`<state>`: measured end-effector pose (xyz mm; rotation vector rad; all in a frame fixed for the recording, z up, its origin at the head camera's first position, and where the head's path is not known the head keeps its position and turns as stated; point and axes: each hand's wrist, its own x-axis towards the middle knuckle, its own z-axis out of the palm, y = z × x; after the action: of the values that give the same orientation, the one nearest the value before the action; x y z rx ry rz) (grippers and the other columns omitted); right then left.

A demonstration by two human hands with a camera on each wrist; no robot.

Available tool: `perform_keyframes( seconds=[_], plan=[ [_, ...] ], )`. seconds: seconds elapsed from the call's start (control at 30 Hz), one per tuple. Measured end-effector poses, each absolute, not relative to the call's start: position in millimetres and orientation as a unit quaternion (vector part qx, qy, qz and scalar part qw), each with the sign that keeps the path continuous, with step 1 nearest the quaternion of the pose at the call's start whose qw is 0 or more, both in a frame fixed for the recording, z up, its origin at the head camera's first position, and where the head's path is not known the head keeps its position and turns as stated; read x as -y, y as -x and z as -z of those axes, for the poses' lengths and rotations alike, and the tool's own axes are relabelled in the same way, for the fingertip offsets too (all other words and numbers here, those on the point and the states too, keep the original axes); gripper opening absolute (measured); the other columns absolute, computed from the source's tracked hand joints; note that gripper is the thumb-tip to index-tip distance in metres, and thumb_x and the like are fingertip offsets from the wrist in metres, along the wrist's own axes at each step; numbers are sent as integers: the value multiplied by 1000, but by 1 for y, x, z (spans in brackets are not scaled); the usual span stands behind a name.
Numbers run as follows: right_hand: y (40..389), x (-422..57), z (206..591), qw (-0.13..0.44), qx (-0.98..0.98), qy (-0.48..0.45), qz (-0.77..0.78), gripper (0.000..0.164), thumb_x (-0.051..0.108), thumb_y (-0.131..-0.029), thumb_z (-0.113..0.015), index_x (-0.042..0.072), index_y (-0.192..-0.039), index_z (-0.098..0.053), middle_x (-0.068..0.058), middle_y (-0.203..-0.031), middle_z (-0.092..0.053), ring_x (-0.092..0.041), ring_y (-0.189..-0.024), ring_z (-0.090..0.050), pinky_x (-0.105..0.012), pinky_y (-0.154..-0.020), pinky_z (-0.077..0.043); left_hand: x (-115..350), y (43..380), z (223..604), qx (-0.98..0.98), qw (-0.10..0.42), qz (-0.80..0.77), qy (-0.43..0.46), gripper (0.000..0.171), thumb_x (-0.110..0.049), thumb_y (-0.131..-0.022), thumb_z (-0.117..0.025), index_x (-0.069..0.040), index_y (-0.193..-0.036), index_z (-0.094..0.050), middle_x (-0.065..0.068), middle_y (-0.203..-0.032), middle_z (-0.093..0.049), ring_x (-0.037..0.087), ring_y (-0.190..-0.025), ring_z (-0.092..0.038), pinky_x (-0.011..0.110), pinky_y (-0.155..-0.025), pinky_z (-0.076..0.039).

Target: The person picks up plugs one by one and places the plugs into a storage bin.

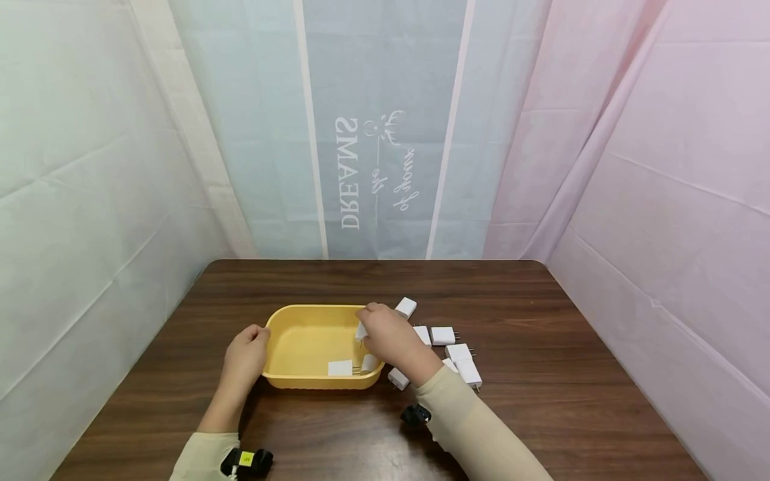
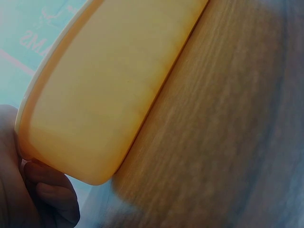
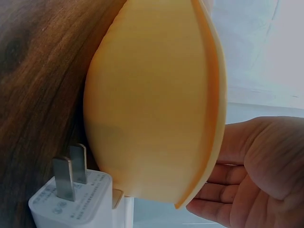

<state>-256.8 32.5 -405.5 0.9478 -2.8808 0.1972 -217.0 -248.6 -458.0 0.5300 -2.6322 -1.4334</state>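
Observation:
A yellow plastic basin [image 1: 301, 382] stands on the table, its wall [image 2: 104, 95] filling much of the left wrist view. My left hand [image 1: 245, 354] grips its left rim, fingers curled beneath the lip in the left wrist view. Over the basin's right end, my right hand [image 1: 391, 337] pinches a white charger plug [image 1: 361, 332], partly covered by the fingers. Inside the basin lie a white charger plug [image 1: 340, 368] with its prongs pointing right and another white charger plug [image 1: 369, 363] against the right wall. In the right wrist view, the basin hides my right fingertips.
Several white charger plugs lie right of the basin, among them a far one [image 1: 406, 307], a near one [image 1: 399, 379] and a right one [image 1: 468, 373]. One charger plug [image 3: 71, 199] has its two prongs upward in the right wrist view. Curtains [image 1: 385, 133] surround the wooden table [image 1: 541, 401].

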Motion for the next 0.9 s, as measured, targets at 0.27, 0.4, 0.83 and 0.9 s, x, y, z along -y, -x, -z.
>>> perform_keyframes(
  seconds=[0.27, 0.4, 0.83, 0.9],
  plan=[
    [259, -29, 412, 62, 944, -321, -44, 46, 7, -82, -64, 7, -128, -59, -8, -122, -62, -24, -112, -60, -35, -93, -50, 248, 217, 458, 866, 45, 465, -178, 46, -46, -101, -35, -8, -98, -60, 10, -78, -55, 21, -67, -53, 31, -59, -43],
    [258, -27, 416, 77, 941, -328, -26, 44, 7, -82, -64, 8, -126, -60, -7, -120, -62, -23, -111, -60, -34, -93, -50, 248, 217, 458, 867, 47, 463, -180, 45, -45, -101, -36, -8, -98, -61, 10, -79, -55, 21, -68, -53, 31, -60, -43],
    [256, -23, 424, 85, 937, -339, 1, 36, 10, -87, -66, 10, -123, -63, -4, -116, -62, -17, -106, -61, -28, -86, -52, 248, 220, 460, 862, 48, 473, -177, 44, -44, -101, -37, -7, -98, -61, 9, -79, -55, 21, -69, -53, 31, -60, -43],
    [256, -22, 426, 87, 937, -338, 2, 35, 9, -87, -66, 9, -122, -63, -4, -115, -62, -17, -105, -61, -28, -85, -52, 248, 220, 460, 863, 48, 472, -176, 43, -44, -101, -37, -7, -98, -60, 9, -79, -55, 21, -69, -53, 31, -60, -43]
  ],
)
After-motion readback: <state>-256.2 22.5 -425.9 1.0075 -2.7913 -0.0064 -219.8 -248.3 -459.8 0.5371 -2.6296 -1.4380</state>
